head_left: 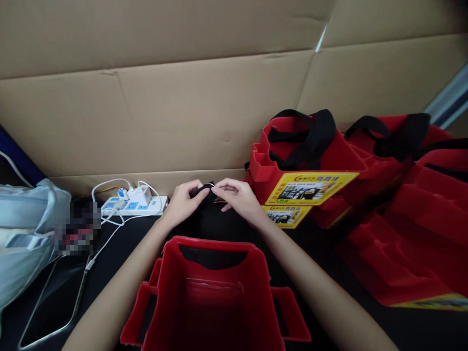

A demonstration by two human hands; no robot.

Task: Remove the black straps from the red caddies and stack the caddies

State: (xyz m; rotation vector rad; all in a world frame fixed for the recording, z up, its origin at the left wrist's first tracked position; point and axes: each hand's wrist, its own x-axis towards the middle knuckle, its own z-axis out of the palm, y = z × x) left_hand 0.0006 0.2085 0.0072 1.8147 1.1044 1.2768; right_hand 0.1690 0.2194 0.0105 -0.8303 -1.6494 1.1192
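Note:
Beyond the far wall of a red plastic tool box (215, 242), my left hand (185, 201) is closed on a folded black strap (203, 188). Thumb and forefinger of my right hand (236, 195) pinch a thin pale band (209, 185) at the strap's edge. Both hands nearly meet there, and part of the strap is hidden by my fingers. The box stands close to me between my forearms, its inside facing up. A slot is cut in its far wall, and looped side pockets stick out left and right.
More red boxes with black straps (321, 136) and a yellow label (310, 189) stand at right. On the left are a white power strip (133, 206) with plugs and cables, a phone (54, 297) and a pale bag (25, 239). A cardboard wall (183, 117) closes off the back.

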